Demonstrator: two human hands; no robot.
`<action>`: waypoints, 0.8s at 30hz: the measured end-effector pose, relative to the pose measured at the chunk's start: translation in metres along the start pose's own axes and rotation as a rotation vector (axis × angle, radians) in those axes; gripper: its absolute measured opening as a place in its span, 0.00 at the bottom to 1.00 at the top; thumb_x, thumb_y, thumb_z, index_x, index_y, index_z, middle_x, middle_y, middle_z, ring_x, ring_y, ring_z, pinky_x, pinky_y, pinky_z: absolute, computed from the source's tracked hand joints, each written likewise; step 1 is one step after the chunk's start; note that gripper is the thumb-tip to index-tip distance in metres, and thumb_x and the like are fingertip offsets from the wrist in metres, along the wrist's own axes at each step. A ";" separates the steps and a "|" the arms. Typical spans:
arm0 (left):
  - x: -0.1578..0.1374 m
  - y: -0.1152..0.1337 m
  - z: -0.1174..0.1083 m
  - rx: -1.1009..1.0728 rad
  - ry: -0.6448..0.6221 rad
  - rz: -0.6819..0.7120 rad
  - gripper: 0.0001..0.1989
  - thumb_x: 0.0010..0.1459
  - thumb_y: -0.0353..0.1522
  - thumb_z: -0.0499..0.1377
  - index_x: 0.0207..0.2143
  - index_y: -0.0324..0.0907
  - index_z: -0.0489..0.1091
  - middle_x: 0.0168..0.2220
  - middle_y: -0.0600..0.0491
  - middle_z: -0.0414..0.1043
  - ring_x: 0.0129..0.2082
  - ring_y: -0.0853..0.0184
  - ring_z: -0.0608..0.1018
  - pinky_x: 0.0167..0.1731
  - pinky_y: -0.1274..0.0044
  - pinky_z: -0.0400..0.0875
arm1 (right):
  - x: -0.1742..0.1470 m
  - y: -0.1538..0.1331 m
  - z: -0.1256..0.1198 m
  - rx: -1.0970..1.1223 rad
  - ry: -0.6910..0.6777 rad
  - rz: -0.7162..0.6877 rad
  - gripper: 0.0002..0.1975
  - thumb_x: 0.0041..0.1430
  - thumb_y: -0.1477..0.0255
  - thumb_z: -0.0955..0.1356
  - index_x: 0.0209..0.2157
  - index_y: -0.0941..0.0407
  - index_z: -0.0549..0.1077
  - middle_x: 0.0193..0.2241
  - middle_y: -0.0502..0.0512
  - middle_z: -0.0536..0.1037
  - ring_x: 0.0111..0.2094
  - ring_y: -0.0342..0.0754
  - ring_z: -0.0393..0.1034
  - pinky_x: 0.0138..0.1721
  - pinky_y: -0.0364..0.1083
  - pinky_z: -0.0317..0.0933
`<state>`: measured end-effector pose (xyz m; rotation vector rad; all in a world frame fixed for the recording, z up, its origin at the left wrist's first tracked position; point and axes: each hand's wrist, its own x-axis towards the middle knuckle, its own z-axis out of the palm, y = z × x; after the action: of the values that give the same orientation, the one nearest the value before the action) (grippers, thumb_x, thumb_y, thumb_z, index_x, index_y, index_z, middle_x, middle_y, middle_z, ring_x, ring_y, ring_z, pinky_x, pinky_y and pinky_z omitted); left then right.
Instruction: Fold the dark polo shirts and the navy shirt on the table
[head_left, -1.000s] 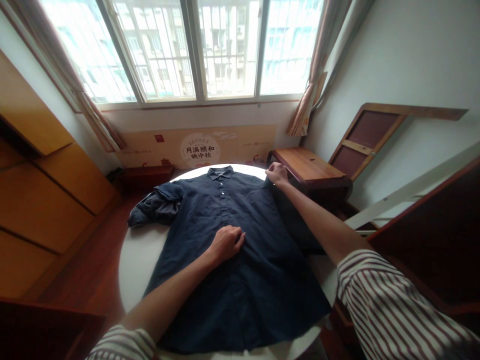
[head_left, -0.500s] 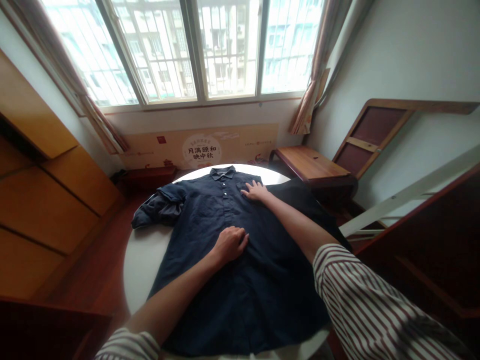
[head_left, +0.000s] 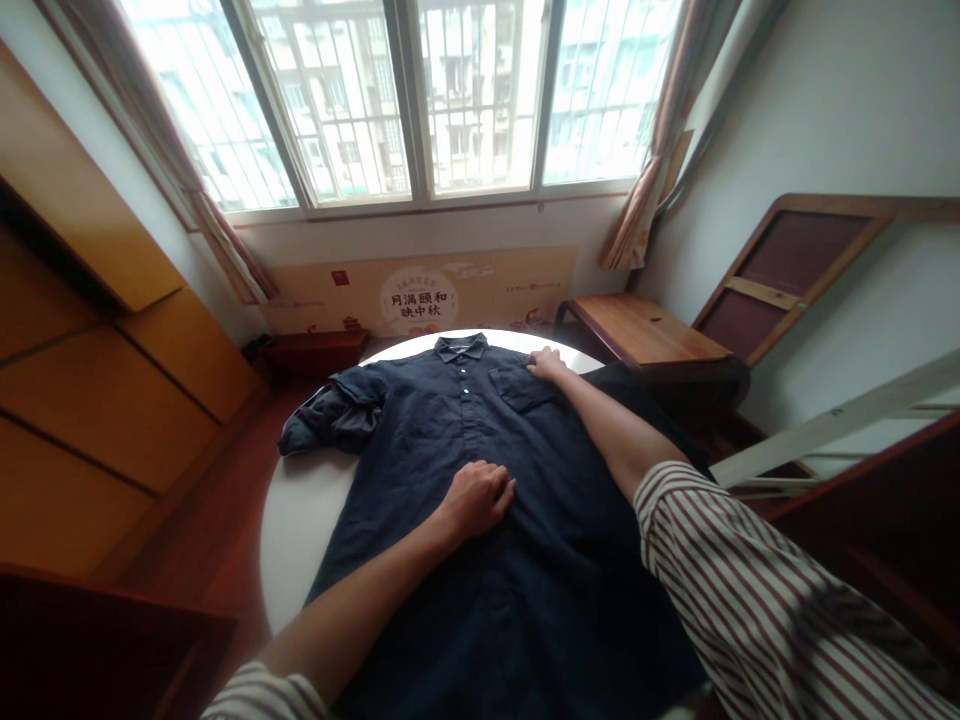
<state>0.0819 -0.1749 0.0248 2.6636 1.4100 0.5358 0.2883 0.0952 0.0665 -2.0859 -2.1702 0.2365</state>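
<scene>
A dark navy button-up shirt [head_left: 450,430] lies front up, its collar toward the window, on a round white table [head_left: 300,530]. Fingers curled, my left hand [head_left: 478,497] rests on the middle of the shirt front and grips its cloth beside the button line. My right hand [head_left: 547,363] is at the shoulder on the right, past the chest pocket [head_left: 521,388], with its fingers bent but apart on the fabric. The left-side sleeve [head_left: 330,415] lies bunched near the table edge. Darker cloth spreads under my right forearm.
A wooden bench [head_left: 652,328] stands beyond the table to the right, near a leaning wood-framed panel [head_left: 806,265]. Orange-brown cabinets [head_left: 90,400] line the left. A printed banner [head_left: 480,290] runs below the barred window. A pale slanted rail [head_left: 840,415] is at right.
My right hand has slid from the chest pocket outward to the shoulder, uncovering the pocket. My left hand stays on the shirt front. The view has shifted slightly left.
</scene>
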 end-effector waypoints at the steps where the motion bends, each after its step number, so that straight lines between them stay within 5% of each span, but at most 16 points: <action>1: 0.000 0.000 0.000 0.000 0.001 0.001 0.15 0.68 0.37 0.49 0.30 0.43 0.68 0.30 0.50 0.73 0.33 0.63 0.76 0.38 0.73 0.68 | 0.000 0.002 0.002 0.002 0.014 0.003 0.16 0.65 0.67 0.65 0.52 0.56 0.74 0.57 0.67 0.63 0.60 0.63 0.56 0.55 0.56 0.60; 11: 0.000 0.002 -0.001 -0.003 -0.034 -0.017 0.15 0.68 0.38 0.49 0.31 0.43 0.68 0.31 0.49 0.74 0.34 0.63 0.76 0.39 0.72 0.69 | 0.002 -0.009 -0.003 0.009 0.058 -0.089 0.26 0.68 0.66 0.61 0.64 0.62 0.61 0.61 0.72 0.62 0.61 0.61 0.58 0.59 0.55 0.56; 15: 0.000 0.001 -0.001 -0.007 -0.022 -0.020 0.15 0.68 0.37 0.50 0.31 0.42 0.68 0.31 0.49 0.74 0.34 0.63 0.76 0.39 0.72 0.68 | -0.026 -0.027 0.019 -0.002 -0.014 -0.258 0.29 0.67 0.55 0.60 0.65 0.52 0.60 0.67 0.62 0.58 0.65 0.59 0.53 0.64 0.57 0.47; 20: 0.003 0.001 -0.003 -0.022 -0.008 -0.003 0.14 0.68 0.38 0.50 0.31 0.42 0.69 0.31 0.49 0.74 0.34 0.62 0.76 0.38 0.72 0.69 | -0.064 -0.039 0.035 -0.100 -0.134 -0.287 0.39 0.66 0.47 0.56 0.70 0.55 0.49 0.70 0.67 0.46 0.69 0.66 0.40 0.65 0.67 0.35; 24: 0.003 0.002 -0.001 -0.031 -0.008 0.000 0.14 0.66 0.38 0.51 0.31 0.43 0.70 0.30 0.48 0.75 0.33 0.63 0.77 0.38 0.73 0.70 | -0.092 -0.066 0.032 -0.106 -0.173 -0.338 0.37 0.67 0.52 0.57 0.70 0.55 0.48 0.70 0.66 0.46 0.69 0.65 0.41 0.64 0.66 0.41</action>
<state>0.0845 -0.1737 0.0272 2.6389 1.3883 0.5412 0.2211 -0.0004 0.0504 -1.7632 -2.6456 0.2804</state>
